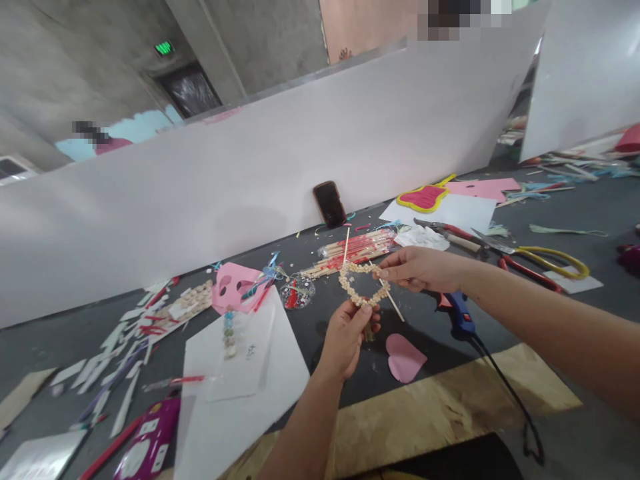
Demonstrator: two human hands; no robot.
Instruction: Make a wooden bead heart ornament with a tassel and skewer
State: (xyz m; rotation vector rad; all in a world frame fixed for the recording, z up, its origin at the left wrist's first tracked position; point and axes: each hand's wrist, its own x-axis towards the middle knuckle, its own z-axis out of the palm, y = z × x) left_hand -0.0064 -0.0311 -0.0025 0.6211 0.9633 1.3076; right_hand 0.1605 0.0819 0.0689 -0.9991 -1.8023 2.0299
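Between my two hands is a heart-shaped wreath (350,291) of small pale beads or blossoms, raised above the dark table. My left hand (349,331) pinches its lower point. At the upper right edge, the fingertips of my right hand (407,268) grip the wreath. Thin pale sticks show behind it, one slanting down to the right. A pink paper heart (406,359) lies on the table below my hands. Beneath my right forearm rests a blue hot glue gun (461,317), its black cable hanging over the front edge.
Scissors with yellow handles (550,257) and red-handled pliers (533,273) lie to the right. Wrapped sticks (357,248) sit behind my hands, near a phone (329,204) leaning on the white partition (225,193). White sheets (200,407), paper scraps and a purple packet (150,443) occupy the left.
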